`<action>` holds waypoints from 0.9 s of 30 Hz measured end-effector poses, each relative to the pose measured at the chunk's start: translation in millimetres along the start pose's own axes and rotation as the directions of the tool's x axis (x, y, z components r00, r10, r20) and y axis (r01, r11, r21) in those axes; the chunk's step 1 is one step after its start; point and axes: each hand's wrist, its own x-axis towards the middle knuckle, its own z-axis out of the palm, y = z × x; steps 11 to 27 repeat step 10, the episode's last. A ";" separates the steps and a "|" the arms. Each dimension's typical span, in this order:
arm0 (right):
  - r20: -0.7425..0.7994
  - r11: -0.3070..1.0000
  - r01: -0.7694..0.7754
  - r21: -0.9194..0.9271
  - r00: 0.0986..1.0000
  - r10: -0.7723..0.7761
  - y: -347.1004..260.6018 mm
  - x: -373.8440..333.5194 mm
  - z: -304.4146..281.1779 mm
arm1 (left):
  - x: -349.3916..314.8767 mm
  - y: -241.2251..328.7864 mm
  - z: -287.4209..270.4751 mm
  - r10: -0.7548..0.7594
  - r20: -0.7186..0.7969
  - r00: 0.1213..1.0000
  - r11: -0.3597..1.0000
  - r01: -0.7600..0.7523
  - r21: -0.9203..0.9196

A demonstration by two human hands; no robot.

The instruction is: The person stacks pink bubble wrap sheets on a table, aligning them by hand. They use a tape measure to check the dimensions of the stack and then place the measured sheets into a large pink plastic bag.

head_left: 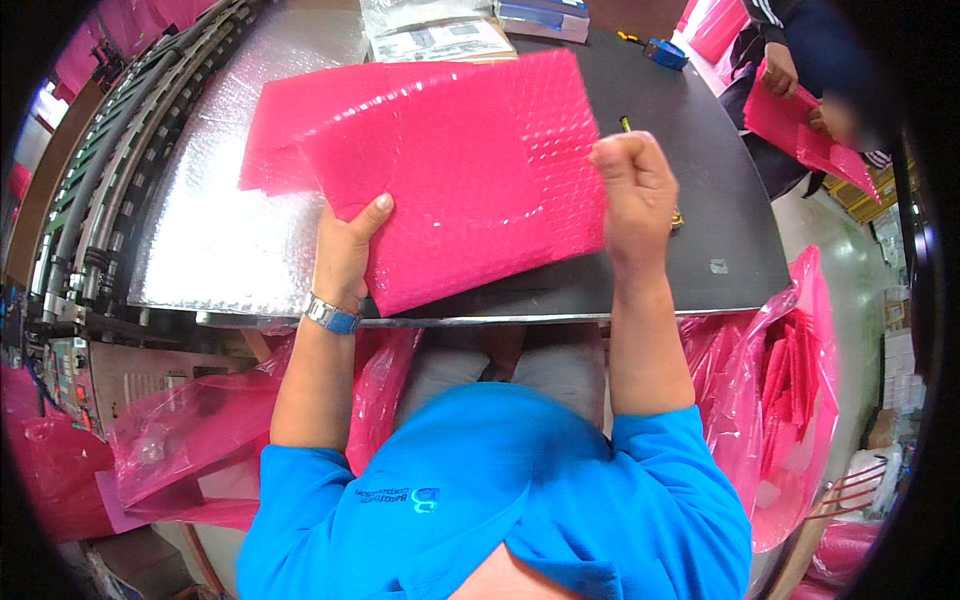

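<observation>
Pink bubble wrap (pixel 455 190) is held up over the dark table, with a second flap spreading out behind it at the upper left. My left hand (pixel 352 235) grips its lower left edge, thumb on top and the other fingers hidden underneath. At the right edge my right hand (pixel 637 185) is closed, its thumb and fingertips pinched together against the wrap's border. Whether the wrap is a bag or a folded sheet I cannot tell.
Clear bubble wrap (pixel 215 190) covers the left of the table (pixel 735 225), beside a roller machine (pixel 110 170). Papers (pixel 440 42) and a blue tape measure (pixel 665 54) lie at the back. Pink plastic bags (pixel 775 390) hang below the front edge. Another person's hands (pixel 780 72) hold pink wrap at right.
</observation>
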 end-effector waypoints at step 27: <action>0.336 0.700 -0.033 -0.714 0.861 0.383 101.1 -50.8 4.2 | 0.9 -34.5 -9.4 -0.139 -0.032 0.990 0.965 0.142 0.221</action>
